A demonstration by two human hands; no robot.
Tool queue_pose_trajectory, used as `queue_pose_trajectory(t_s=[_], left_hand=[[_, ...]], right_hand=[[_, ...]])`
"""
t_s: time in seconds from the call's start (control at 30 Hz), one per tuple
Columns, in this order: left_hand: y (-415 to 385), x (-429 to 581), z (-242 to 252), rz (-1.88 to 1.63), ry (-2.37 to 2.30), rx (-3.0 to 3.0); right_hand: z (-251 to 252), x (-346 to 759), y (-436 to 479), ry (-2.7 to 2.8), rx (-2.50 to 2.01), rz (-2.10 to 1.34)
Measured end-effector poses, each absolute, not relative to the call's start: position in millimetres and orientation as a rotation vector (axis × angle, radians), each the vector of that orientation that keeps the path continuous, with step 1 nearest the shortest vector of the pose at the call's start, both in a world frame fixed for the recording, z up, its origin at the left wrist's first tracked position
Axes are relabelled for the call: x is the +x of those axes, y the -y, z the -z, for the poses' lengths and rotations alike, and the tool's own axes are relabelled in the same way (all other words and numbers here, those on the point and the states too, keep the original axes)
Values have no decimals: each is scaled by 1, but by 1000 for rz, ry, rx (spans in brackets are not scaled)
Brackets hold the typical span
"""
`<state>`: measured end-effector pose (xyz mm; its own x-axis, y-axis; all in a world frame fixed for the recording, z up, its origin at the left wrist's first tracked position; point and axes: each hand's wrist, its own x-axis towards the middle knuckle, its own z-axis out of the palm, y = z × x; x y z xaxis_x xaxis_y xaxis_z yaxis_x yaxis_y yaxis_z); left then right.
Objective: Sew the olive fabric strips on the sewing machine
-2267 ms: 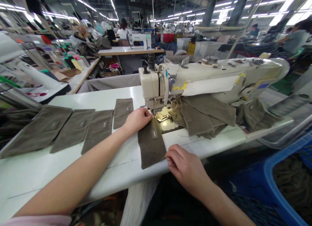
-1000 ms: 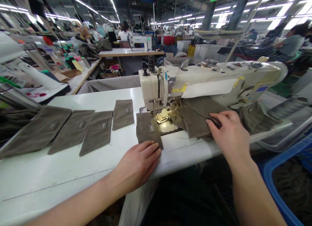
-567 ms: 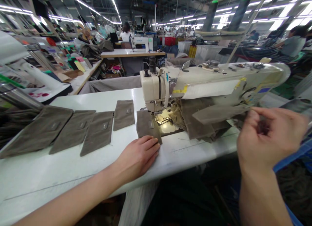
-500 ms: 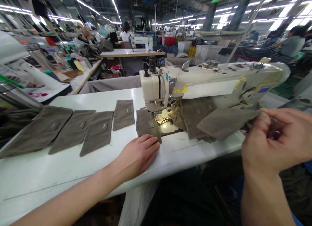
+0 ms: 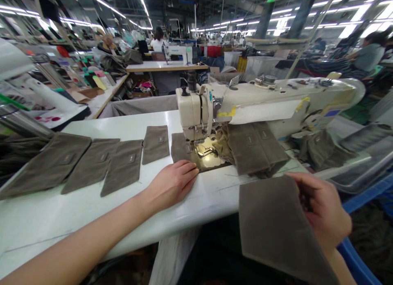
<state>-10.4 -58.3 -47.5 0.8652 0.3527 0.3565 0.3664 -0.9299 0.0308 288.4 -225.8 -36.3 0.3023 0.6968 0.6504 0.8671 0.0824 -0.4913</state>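
Observation:
My left hand (image 5: 172, 184) lies flat on the white sewing table, its fingertips at the near edge of a taupe fabric piece (image 5: 179, 148) that runs under the presser foot (image 5: 196, 143) of a cream industrial sewing machine (image 5: 196, 113). My right hand (image 5: 324, 207) is off the table past its front edge, pinching the corner of another taupe fabric piece (image 5: 279, 227), which hangs in the air. A label patch shows on the piece under the foot. Part of that piece is hidden by the machine head.
Several labelled taupe pieces (image 5: 123, 166) lie in a row left of the machine. A rumpled fabric stack (image 5: 253, 148) sits behind the needle plate, with more fabric (image 5: 319, 150) at right. A blue basket (image 5: 356, 252) stands low right. A seated co-worker (image 5: 365, 55) works beyond.
My right hand has swung from the stack toward me, lifting a fabric piece clear of it. The piece under the foot has slid farther back, and my left hand has moved forward with it.

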Motion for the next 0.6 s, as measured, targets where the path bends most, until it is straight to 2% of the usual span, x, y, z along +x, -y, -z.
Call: queue_pose_trajectory(t_s=[0.2, 0.6], left_hand=[[45, -9, 48, 534, 606, -3010], [21, -5, 44, 538, 638, -3033]], right_hand=[[32, 254, 222, 1378, -1616, 520], [28, 253, 214, 1478, -1585, 609]])
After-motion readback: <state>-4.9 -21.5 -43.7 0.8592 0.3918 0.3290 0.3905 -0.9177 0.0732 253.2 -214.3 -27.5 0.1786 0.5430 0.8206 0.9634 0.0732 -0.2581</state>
